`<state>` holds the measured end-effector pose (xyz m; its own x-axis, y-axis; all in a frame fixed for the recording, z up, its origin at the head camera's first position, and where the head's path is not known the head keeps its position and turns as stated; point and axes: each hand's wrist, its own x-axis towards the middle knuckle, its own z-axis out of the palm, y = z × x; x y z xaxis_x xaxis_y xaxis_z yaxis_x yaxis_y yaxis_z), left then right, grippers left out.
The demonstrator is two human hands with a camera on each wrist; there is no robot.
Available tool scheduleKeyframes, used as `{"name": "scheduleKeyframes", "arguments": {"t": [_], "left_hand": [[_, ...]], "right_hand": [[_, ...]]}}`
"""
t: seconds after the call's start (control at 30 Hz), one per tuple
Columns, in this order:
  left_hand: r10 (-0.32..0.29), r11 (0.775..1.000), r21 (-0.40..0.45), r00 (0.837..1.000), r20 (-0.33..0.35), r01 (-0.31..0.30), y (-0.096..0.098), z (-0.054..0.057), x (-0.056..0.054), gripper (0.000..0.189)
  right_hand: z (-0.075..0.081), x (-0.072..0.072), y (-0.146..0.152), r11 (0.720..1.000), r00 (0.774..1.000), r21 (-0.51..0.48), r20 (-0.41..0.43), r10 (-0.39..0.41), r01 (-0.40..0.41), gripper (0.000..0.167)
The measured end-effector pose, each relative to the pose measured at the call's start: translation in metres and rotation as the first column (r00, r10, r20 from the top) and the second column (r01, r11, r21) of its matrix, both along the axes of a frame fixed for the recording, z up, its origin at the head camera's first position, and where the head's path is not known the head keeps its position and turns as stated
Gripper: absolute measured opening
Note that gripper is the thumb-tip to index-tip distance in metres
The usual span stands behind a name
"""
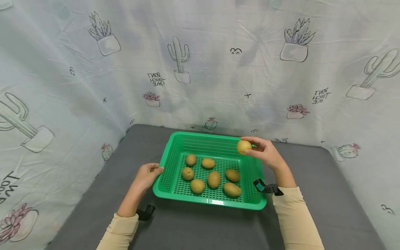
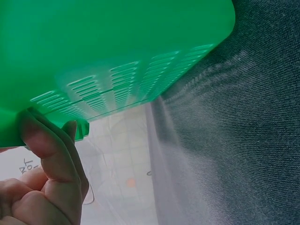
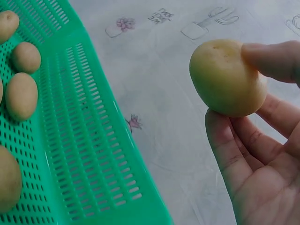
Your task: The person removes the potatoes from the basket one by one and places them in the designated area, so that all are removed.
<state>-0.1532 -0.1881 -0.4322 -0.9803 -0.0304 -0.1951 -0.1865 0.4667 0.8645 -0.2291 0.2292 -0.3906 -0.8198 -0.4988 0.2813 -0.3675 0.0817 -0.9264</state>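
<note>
A green plastic basket (image 1: 215,202) with slotted walls holds several potatoes (image 1: 214,180) spread over its perforated floor. At its left rim is my left hand (image 1: 148,176), gripping the edge with the thumb on top. The left wrist view shows the curled fingers (image 2: 56,150) of that hand against the outside of the rim. My right hand (image 1: 266,152) pinches one potato (image 3: 227,77) between thumb and fingertips. In the head view this potato appears over the basket's far right corner; the right wrist view shows it apart from the rim.
A dark grey cloth covers the table (image 1: 312,194) around the basket. Behind and to both sides hangs a pale curtain (image 1: 212,69) printed with potted cacti. Black straps (image 1: 268,187) with small devices sit on both wrists.
</note>
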Motion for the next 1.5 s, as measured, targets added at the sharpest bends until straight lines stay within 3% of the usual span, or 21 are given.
{"name": "scheduleKeyframes", "arguments": {"t": [0.3, 0.5, 0.6, 0.9, 1.1, 1.37, 1.5], "left_hand": [[-0.001, 1.0, -0.024, 1.0, -0.023, 0.0, -0.001, 0.007, 0.0, 0.044], [-0.009, 1.0, -0.022, 1.0, -0.027, 0.008, -0.001, 0.009, -0.002, 0.042], [-0.007, 1.0, -0.02, 1.0, -0.025, 0.006, -0.001, 0.009, -0.001, 0.041], [0.005, 1.0, -0.001, 1.0, -0.007, -0.005, 0.0, 0.01, -0.001, 0.041], [-0.002, 1.0, -0.006, 1.0, -0.007, 0.002, 0.0, 0.009, 0.0, 0.043], [0.007, 1.0, 0.002, 1.0, 0.009, -0.007, 0.0, 0.006, 0.002, 0.046], [0.009, 1.0, 0.01, 1.0, 0.009, -0.009, 0.001, 0.005, 0.003, 0.046]], "right_hand": [[-0.019, 0.009, 0.019, 0.976, 0.993, -0.19, -0.02, -0.112, 0.106, 0.042], [-0.031, 0.019, 0.04, 0.899, 0.987, -0.415, -0.008, -0.158, 0.14, 0.041], [-0.037, 0.023, 0.05, 0.872, 0.98, -0.456, 0.004, -0.198, 0.179, 0.04], [-0.065, 0.037, 0.071, 0.874, 0.941, -0.349, 0.113, -0.32, 0.339, 0.042], [-0.087, 0.042, 0.077, 0.864, 0.899, -0.254, 0.182, -0.399, 0.435, 0.041], [-0.111, 0.044, 0.085, 0.85, 0.848, -0.085, 0.174, -0.501, 0.52, 0.043], [-0.12, 0.045, 0.087, 0.825, 0.814, 0.022, 0.143, -0.562, 0.565, 0.046]]}}
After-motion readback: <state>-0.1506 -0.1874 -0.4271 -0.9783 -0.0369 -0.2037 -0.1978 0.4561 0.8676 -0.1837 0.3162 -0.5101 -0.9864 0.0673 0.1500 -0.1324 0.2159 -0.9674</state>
